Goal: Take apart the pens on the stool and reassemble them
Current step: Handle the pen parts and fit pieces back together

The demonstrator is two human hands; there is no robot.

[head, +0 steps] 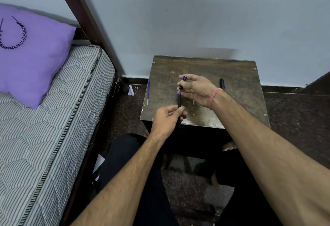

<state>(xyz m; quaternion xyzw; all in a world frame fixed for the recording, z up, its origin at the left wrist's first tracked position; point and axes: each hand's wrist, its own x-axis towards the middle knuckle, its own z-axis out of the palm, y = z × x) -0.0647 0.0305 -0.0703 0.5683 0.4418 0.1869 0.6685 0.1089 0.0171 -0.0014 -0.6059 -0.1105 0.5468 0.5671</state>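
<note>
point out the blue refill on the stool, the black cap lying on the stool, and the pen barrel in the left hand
blue refill [148, 92]: head view, middle of the thin tube by the stool's left edge
black cap [222, 83]: head view, middle of its dark body, right of the right hand
pen barrel [179, 100]: head view, dark shaft just above the left hand's fingers

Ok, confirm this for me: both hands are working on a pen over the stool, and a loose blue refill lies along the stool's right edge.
One detail is wrong. In the head view the blue refill lies along the stool's left edge, not its right. The rest holds: the left hand and right hand both grip the pen over the stool.
</note>
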